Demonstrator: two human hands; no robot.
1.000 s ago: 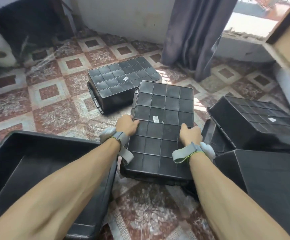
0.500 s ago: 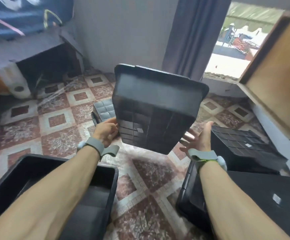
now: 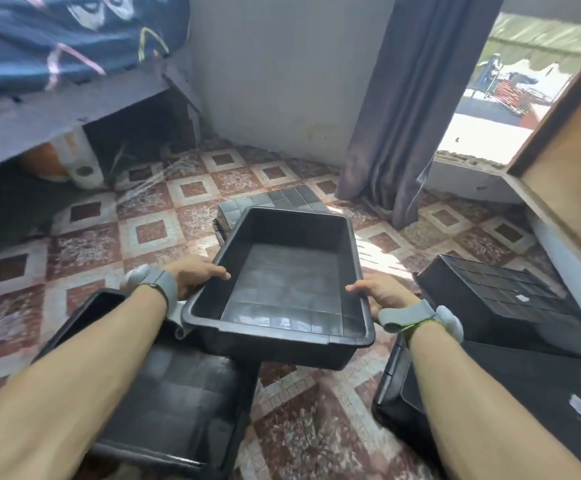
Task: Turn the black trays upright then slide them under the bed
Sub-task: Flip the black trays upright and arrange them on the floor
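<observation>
I hold a black tray (image 3: 282, 282) upright in the air, open side up, above the tiled floor. My left hand (image 3: 195, 275) grips its left rim and my right hand (image 3: 382, 294) grips its right rim. Another upright black tray (image 3: 178, 407) lies on the floor under my left forearm. An upside-down tray (image 3: 275, 199) sits behind the held one, mostly hidden by it. Two more upside-down trays (image 3: 500, 296) lie at the right, one (image 3: 524, 403) under my right forearm. The bed (image 3: 57, 64) with dark blue bedding is at the upper left, with a dark gap beneath it.
A white and orange container (image 3: 77, 161) stands under the bed's edge. A grey curtain (image 3: 407, 109) hangs by the doorway at the right. A wooden board (image 3: 566, 161) leans along the right wall. Patterned tiles (image 3: 150, 233) show between me and the bed.
The upside-down tray on the floor was lifted, tipped over in the air, and now sits open side up between both hands. My view rose toward the bed.
</observation>
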